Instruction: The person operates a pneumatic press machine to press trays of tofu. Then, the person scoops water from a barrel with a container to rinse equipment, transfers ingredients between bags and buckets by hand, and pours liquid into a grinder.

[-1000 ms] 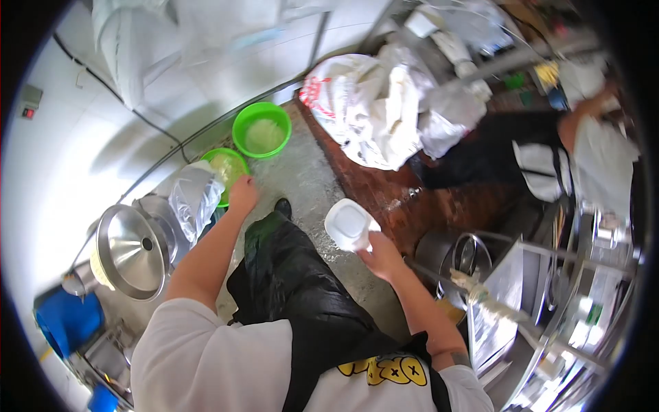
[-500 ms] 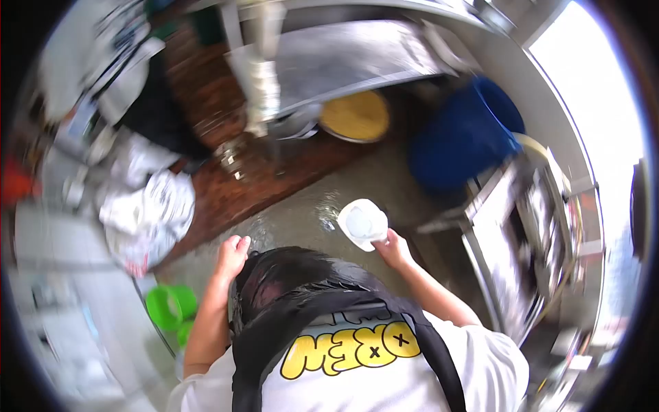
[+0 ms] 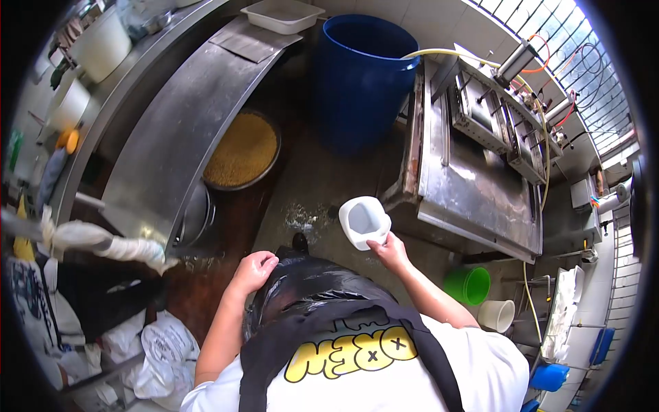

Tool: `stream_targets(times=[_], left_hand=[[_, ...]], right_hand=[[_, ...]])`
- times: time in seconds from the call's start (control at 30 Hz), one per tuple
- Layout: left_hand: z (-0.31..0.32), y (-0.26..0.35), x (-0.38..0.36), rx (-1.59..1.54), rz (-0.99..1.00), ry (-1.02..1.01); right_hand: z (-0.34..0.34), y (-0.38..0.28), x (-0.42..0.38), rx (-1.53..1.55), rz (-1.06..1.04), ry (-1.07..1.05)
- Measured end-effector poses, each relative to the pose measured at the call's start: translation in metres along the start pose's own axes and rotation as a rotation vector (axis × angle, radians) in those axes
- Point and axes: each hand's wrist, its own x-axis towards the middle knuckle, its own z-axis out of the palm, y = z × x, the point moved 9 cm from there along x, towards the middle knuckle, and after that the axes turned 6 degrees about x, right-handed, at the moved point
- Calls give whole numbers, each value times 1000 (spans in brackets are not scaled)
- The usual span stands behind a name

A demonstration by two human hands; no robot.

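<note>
My right hand [image 3: 389, 251] grips a white plastic scoop-like container [image 3: 364, 221] by its near edge, its open mouth facing up, held over the wet floor in front of a steel stove unit [image 3: 473, 185]. My left hand [image 3: 254, 269] hangs loose beside my black apron [image 3: 309, 288], fingers slightly curled, holding nothing. A round basin of yellow grain [image 3: 242, 150] sits on the floor ahead to the left, and a tall blue barrel [image 3: 360, 75] stands straight ahead.
A long steel counter [image 3: 171, 123] runs along the left with white tubs on it. A green bucket [image 3: 471, 285] and a white cup [image 3: 497, 315] stand at the right. White sacks [image 3: 161, 353] lie at the lower left. The floor [image 3: 309, 199] is wet.
The view has swung round from the green bowls and sacks to the blue barrel and stove. My right hand still holds the white container; my left hand dropped to my apron.
</note>
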Motion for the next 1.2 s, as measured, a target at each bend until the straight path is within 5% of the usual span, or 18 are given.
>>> stream_targets(times=[0.17,0.27,0.33,0.6,0.73,0.77,0.8,0.97,1.13,1.2], left_hand=[[-61,-35,113,191,6,123],[-109,-38,175,324,14,144],[-145,-35,211,459,44,339],[-232,-31,364,645,-249,395],[-254,-36,423,635,-617,359],[-254,-36,436,615,-722,335],[-254,-39,448,593,-828,309],[-256,-34,471,589,-949,261],[-256,-39,479,552,-1041,97],[-257,-42,483,537,-1085,88]], right_hand=[[7,-24,93,-35,60,-22],[-3,-64,145,104,63,-6],[-18,-93,175,352,66,34],[-120,-241,302,873,-343,320],[-184,-297,396,486,-570,544],[-196,-305,425,302,-637,623],[-202,-319,454,-209,-747,676],[-208,-323,669,-348,-753,620],[-170,-279,861,-567,-252,291],[-139,-208,940,-837,-52,72]])
